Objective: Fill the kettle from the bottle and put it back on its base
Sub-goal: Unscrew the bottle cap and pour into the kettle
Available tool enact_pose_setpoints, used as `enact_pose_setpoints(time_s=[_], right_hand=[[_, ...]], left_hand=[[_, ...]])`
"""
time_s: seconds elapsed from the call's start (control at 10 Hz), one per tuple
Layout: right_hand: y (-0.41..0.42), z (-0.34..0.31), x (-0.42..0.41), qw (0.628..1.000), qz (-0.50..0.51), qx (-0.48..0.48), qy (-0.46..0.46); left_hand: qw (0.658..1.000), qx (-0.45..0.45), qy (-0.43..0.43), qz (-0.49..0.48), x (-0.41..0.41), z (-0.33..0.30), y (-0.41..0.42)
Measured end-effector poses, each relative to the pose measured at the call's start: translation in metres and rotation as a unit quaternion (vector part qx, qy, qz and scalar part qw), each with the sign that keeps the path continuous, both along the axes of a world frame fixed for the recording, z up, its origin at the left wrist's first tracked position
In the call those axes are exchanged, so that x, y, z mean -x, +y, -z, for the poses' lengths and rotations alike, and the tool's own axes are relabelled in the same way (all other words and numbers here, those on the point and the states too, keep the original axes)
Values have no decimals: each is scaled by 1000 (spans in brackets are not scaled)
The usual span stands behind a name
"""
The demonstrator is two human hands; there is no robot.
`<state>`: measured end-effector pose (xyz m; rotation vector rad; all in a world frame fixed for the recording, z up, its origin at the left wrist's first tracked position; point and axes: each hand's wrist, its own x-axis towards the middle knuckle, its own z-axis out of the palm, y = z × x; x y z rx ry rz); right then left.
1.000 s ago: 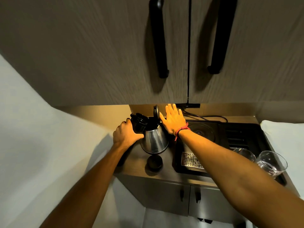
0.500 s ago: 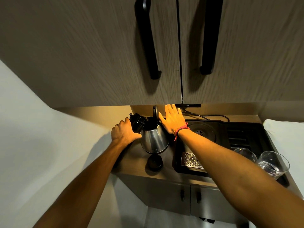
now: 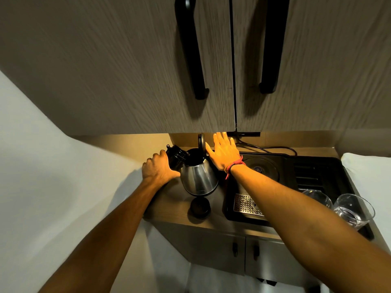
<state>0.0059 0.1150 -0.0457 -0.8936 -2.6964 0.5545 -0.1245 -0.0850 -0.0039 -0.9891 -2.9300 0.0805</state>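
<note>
A steel kettle (image 3: 198, 178) stands on the wooden counter (image 3: 169, 199), its black lid (image 3: 201, 142) flipped upright. My left hand (image 3: 157, 169) grips a black bottle (image 3: 176, 156), which is tilted with its mouth at the kettle's opening. My right hand (image 3: 224, 152) is flat with fingers apart, and its thumb rests against the raised lid. The round kettle base (image 3: 262, 169) lies to the right on a black tray (image 3: 317, 166). A black cap (image 3: 200, 208) sits on the counter in front of the kettle. No water stream can be made out.
Two glasses (image 3: 351, 210) stand on the tray's right end, near a metal drip grate (image 3: 245, 205). A power cord (image 3: 270, 148) runs along the back wall. Overhead cabinet doors with long black handles (image 3: 190, 49) hang low above the counter. A white wall closes the left side.
Both hands, the bottle and the kettle keep the same pose. Only the view has drifted slightly.
</note>
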Motion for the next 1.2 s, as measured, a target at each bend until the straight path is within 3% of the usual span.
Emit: enact_pose_setpoints(time_s=[0.9, 1.2], right_hand=[[-1, -2, 1, 1000, 11, -20, -22], [-3, -4, -1, 998, 0, -37, -59]], left_hand=[[1000, -4, -2, 20, 3, -4, 2], [981, -163, -105, 4, 1, 7, 1]])
